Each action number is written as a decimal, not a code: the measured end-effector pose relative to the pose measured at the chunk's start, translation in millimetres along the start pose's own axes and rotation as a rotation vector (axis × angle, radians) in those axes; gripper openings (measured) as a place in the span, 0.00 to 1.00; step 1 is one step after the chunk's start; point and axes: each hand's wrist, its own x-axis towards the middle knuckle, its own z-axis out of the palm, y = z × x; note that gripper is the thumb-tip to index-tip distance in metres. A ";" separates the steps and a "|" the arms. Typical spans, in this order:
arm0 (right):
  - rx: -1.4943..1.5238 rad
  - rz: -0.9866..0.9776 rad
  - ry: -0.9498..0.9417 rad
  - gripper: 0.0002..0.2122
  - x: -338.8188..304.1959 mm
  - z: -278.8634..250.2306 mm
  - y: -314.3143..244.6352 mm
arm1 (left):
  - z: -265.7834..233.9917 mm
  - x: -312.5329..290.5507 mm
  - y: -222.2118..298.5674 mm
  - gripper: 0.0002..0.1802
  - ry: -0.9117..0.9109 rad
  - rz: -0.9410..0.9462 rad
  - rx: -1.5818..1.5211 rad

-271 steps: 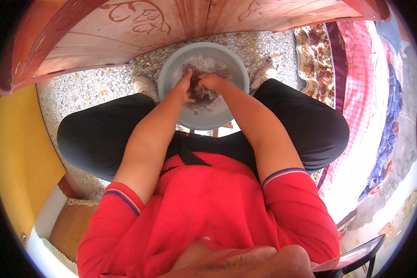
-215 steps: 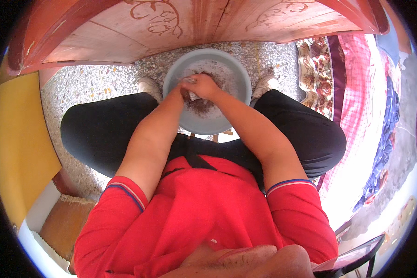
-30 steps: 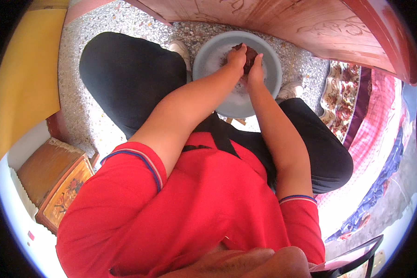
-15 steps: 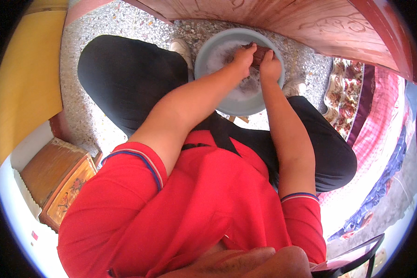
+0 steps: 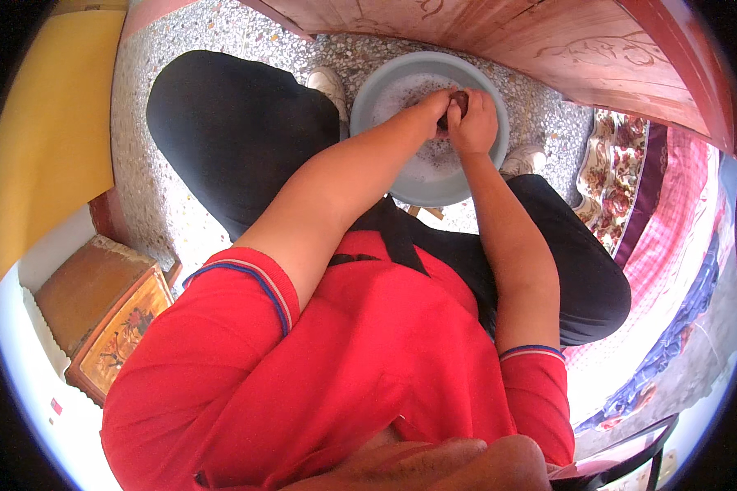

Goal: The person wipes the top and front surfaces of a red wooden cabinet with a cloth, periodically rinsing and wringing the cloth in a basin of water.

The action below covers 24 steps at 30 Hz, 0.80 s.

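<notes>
Speckled stone floor (image 5: 147, 196) is being occupied by a grey basin (image 5: 385, 90) of sudsy water. Above the basin's middle, a small dark object (image 5: 458, 103) is being clasped between the left hand (image 5: 434, 106) and right hand (image 5: 477, 123), both grips being closed around it.

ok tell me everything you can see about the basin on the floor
The basin is round, pale blue-grey and looks like plastic. It sits upright on the speckled floor between the person's feet, below a carved wooden panel. It holds sudsy water. Both hands are over it: the left hand and right hand grip a small dark item together.
</notes>
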 end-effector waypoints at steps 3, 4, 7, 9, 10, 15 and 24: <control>0.058 0.028 0.131 0.13 2.5 17.3 7.9 | 0.3 31.8 1.3 0.26 0.242 0.111 0.129; 0.073 0.069 0.245 0.16 4.2 21.3 9.2 | 0.1 31.7 -0.2 0.26 0.242 0.107 0.129; 0.138 0.348 -0.013 0.23 5.3 21.4 17.3 | -3.4 23.7 -3.8 0.24 0.411 0.340 0.454; 0.148 0.406 -0.056 0.24 0.7 33.3 33.5 | 3.1 5.2 -1.5 0.24 0.547 0.597 0.799; 0.161 0.455 -0.102 0.26 0.1 38.3 38.3 | 3.9 -1.8 -1.5 0.24 0.548 0.595 0.796; 0.303 0.356 -0.059 0.23 4.4 49.7 58.4 | 7.2 -19.4 3.8 0.23 0.570 0.859 0.841; 0.953 0.964 -0.431 0.17 23.8 22.3 44.2 | 4.8 -7.9 10.8 0.22 0.569 1.184 0.994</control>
